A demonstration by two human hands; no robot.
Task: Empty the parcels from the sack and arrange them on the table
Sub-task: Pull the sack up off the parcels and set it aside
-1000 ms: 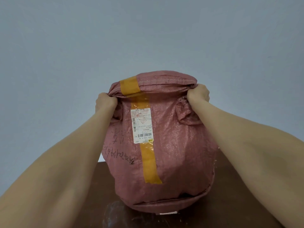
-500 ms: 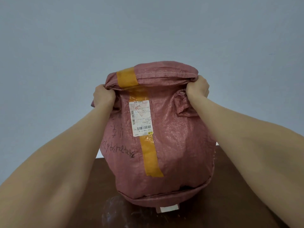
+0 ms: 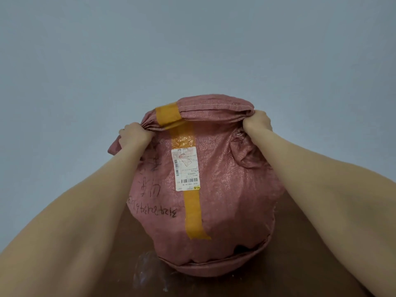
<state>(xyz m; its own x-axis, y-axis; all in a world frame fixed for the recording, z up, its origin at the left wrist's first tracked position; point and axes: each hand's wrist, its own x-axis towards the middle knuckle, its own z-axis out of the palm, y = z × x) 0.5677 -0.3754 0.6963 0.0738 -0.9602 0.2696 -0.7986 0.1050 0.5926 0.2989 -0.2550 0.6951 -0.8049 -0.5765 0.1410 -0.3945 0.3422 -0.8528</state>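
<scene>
A bulging pink woven sack (image 3: 225, 189) stands on the dark brown table (image 3: 310, 243), its stitched seam end uppermost and its rolled rim down on the tabletop. Orange tape, a white shipping label (image 3: 186, 168) and black handwriting mark its front. My left hand (image 3: 134, 133) grips the bunched upper left corner. My right hand (image 3: 256, 122) grips the upper right corner. The parcels inside are hidden; only a dark gap shows at the lower rim.
A plain grey wall fills the background behind the sack. A crumpled piece of clear plastic (image 3: 147, 273) lies on the table in front of the sack's lower left. My forearms reach in from both sides.
Both hands have kept their grip on the top corners. The sack's left corner has sagged and the white slip seen under its rim half a second ago is out of sight.
</scene>
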